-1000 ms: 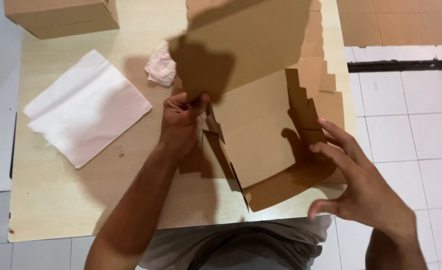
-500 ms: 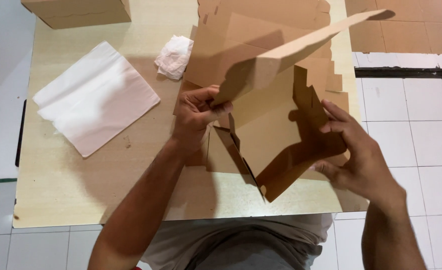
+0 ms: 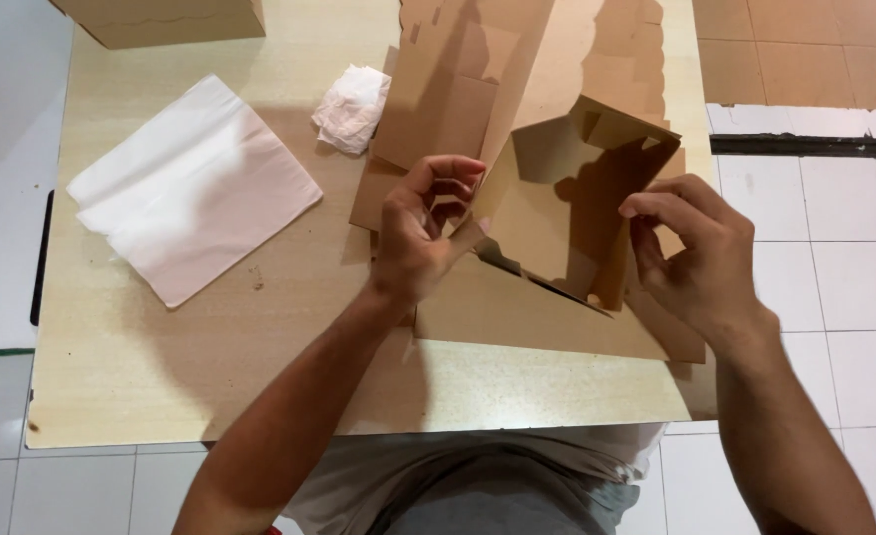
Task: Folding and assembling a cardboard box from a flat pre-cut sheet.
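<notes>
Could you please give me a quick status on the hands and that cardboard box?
Left hand pinching box wall. Right hand at opposite side. Flat stack underneath.
</notes>
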